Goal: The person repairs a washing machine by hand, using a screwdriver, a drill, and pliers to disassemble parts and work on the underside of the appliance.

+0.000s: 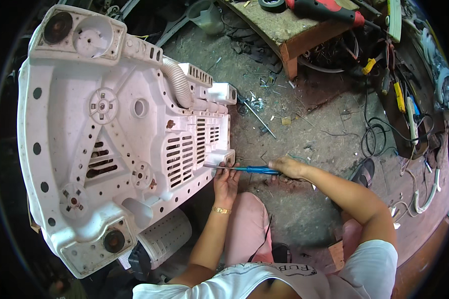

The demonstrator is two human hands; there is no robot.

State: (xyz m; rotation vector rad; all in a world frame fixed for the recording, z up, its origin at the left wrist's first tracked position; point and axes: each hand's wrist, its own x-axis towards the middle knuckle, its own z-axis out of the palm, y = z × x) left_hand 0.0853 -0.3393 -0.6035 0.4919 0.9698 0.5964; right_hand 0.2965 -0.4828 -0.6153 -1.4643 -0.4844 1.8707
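Note:
A big white plastic washing machine base point(55, 129) stands at the left with its underside toward me. My right hand point(288, 168) is wrapped round the end of a screwdriver point(257, 170) with a blue handle. The shaft points left, into the right-hand edge of the base by a small foot corner. Close to that edge, my left hand point(226, 185) pinches the shaft with its fingertips. Where the tip meets the plastic is hidden behind the fingers and too small to make out. A grey ribbed drain hose point(176, 82) runs along the upper part of the base.
A wooden workbench point(284, 42) at the top holds a red and black power tool point(326, 11) and black tape point(272, 4). Small debris and a thin rod point(259, 119) lie on the concrete floor. Cables point(376, 134) coil at the right. A perforated white drum point(166, 238) sits below the base.

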